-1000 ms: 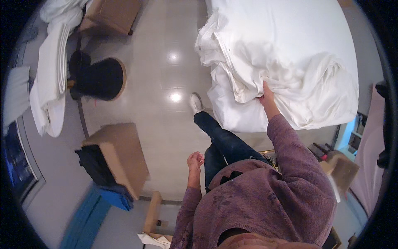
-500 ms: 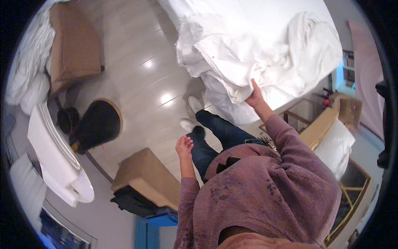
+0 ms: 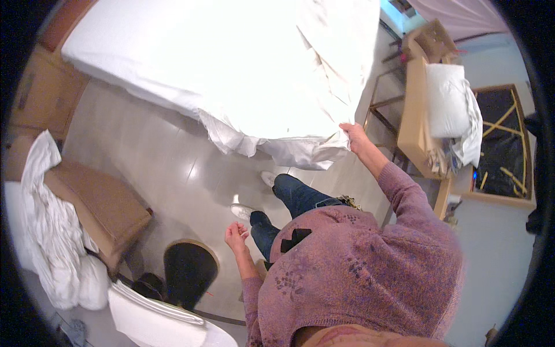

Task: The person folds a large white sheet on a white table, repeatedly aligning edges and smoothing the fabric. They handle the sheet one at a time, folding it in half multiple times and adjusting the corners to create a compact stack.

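A white sheet lies over the bed, its frayed, crumpled edge hanging down the near side. My right hand is closed on the sheet at the near right corner, thumb and fingers pinching the cloth. Folds run from that grip up the right side of the bed. My left hand hangs low beside my leg, away from the bed. Its fingers are loosely bent and hold nothing that I can see.
At left, a brown bench stands by a crumpled white cloth. A black round-topped stool and folded white linen are nearer. To the right are a tan bench, a white pillow and a dark framed panel.
My view has swung to the right. The sheet, bunched in a heap before, now lies flatter across the bed. My right hand still grips its edge, and my left hand stays low.
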The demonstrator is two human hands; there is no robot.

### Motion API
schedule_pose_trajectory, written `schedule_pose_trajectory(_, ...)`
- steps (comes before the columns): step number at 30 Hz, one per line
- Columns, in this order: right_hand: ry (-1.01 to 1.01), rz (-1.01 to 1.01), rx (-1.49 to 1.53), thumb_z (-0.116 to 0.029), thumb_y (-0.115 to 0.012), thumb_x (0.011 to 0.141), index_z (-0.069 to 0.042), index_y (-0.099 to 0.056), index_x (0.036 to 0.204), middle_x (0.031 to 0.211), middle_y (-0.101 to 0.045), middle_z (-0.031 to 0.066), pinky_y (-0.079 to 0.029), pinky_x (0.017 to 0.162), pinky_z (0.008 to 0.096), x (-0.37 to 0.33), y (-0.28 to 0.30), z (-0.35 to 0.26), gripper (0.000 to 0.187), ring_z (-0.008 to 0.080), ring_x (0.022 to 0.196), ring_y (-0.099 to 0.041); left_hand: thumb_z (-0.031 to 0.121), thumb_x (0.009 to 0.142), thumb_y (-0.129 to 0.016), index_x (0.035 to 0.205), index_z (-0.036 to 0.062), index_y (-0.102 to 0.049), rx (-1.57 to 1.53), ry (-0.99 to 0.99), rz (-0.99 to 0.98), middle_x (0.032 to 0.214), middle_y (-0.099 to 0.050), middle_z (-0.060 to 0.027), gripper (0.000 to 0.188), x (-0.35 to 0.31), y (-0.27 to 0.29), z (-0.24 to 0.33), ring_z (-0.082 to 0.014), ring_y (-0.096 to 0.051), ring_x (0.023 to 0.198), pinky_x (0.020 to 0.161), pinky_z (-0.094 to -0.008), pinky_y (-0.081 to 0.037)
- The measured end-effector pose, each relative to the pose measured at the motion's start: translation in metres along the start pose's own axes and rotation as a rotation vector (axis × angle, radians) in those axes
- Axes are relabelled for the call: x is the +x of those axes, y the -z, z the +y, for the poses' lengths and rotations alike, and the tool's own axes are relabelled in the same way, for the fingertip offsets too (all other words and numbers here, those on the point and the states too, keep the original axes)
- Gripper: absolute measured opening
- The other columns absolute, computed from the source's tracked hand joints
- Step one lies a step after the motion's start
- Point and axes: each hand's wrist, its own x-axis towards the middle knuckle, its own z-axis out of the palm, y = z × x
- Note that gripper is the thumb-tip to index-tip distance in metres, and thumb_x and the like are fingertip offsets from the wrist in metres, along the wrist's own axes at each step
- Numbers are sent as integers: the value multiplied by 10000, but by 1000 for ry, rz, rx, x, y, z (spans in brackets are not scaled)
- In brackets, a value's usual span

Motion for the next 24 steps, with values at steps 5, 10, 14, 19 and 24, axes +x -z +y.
schedule_pose_trajectory(5,123,-311,99,-24,-565,714,98,-483,998,907,-577,158,-499,688,353,-54,-54,-25,319,235,779,-590,235,681,-673,1184,23,-410,632,-648,-436,1131,-468,-134,606,-21,-88,114,-243,-474,1034,795,-378,-430)
schedule_pose_trajectory(10,305,-557,38,-42,-512,761,78,-490,1050,946,-575,142,-470,721,297,-75,-168,-36,314,192,840,-569,275,587,-722,1287,16,-255,977,-1359,-483,1306,-298,-189,881,-30,-196,194,-312,-265,1226,981,-390,-249)
schedule_pose_trajectory(14,372,-763,-9,-95,-550,735,32,-494,1075,914,-560,54,-434,710,262,-68,-273,-37,367,128,798,-525,185,721,-621,1183,-22,-403,615,-1153,-344,1088,-512,-165,551,24,-213,261,-268,-514,970,837,-331,-411)
schedule_pose_trajectory(19,314,-745,33,-127,-545,798,-6,-503,1084,863,-588,52,-445,714,234,-3,-271,4,313,104,781,-555,88,810,-485,1059,-86,-509,480,-1016,29,990,-562,-131,305,95,-187,417,-196,-541,863,750,-326,-447)
schedule_pose_trajectory(24,-280,-80,-330,-233,-550,753,-29,-572,813,710,-584,58,-460,512,212,41,-128,91,214,111,594,-560,156,810,-512,1043,-61,-520,656,-998,-25,948,-567,-117,319,140,-156,526,-190,-564,788,661,-318,-472)
